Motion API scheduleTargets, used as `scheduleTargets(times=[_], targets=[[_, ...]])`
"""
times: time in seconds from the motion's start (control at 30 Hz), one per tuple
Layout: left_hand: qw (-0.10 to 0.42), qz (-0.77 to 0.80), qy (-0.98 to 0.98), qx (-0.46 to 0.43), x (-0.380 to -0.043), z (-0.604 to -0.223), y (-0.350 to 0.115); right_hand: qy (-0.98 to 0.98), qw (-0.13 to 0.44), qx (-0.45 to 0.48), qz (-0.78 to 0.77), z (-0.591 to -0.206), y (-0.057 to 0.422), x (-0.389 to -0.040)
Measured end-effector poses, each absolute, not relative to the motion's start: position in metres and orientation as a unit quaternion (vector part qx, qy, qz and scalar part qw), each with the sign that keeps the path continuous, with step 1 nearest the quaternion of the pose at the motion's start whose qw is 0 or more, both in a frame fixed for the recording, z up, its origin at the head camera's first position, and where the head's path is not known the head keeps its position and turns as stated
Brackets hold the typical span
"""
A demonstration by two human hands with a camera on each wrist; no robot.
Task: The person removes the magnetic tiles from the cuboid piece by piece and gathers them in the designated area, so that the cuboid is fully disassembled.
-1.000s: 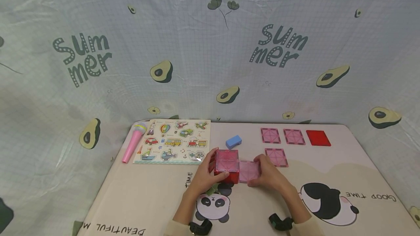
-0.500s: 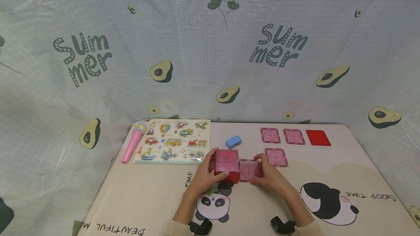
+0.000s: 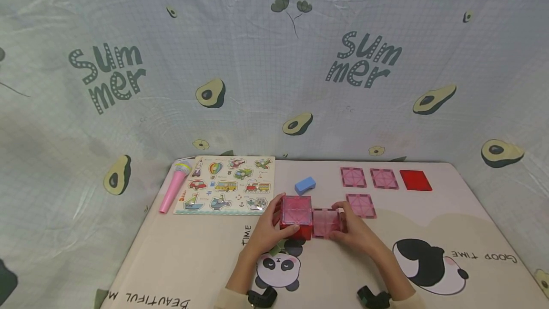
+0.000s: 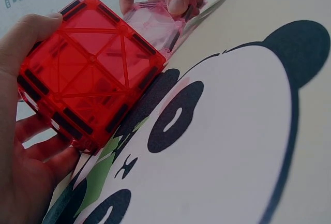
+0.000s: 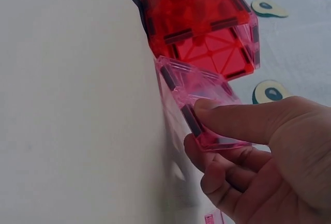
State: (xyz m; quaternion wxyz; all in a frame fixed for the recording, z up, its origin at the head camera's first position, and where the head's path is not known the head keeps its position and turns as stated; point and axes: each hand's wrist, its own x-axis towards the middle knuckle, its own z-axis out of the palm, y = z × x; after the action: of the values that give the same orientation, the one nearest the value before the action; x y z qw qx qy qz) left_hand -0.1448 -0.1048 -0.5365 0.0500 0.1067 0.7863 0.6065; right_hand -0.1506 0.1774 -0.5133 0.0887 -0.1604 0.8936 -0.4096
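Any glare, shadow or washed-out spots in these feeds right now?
Head view: soft, even light, a small glint on the picture board. Left wrist view: dim; ribs on the red box crisp, the pink tile paler and softer. Right wrist view: dim, a soft shadow on the mat beside the pink tile.

We log two bare hands, left [image 3: 268, 233] and right [image 3: 354, 231]. Behind each hand, past a bare stretch of forearm, we see a plain pale beige sleeve, left cuff [image 3: 233, 299] and right cuff [image 3: 406, 301]. Near each cuff we note a small black, angular wrist unit, left unit [image 3: 263, 298] and right unit [image 3: 374, 298], jutting toward the opposite arm; finer markings too small to read.
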Motion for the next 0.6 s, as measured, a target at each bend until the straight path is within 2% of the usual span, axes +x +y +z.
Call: scheduleTargets(times=[0.6], targets=[[0.05,0.611,0.783,0.111,-0.1455,-0.537,-0.1052,0.89,0.042,-0.177,-0.419,-0.508,0.185,-0.1438]])
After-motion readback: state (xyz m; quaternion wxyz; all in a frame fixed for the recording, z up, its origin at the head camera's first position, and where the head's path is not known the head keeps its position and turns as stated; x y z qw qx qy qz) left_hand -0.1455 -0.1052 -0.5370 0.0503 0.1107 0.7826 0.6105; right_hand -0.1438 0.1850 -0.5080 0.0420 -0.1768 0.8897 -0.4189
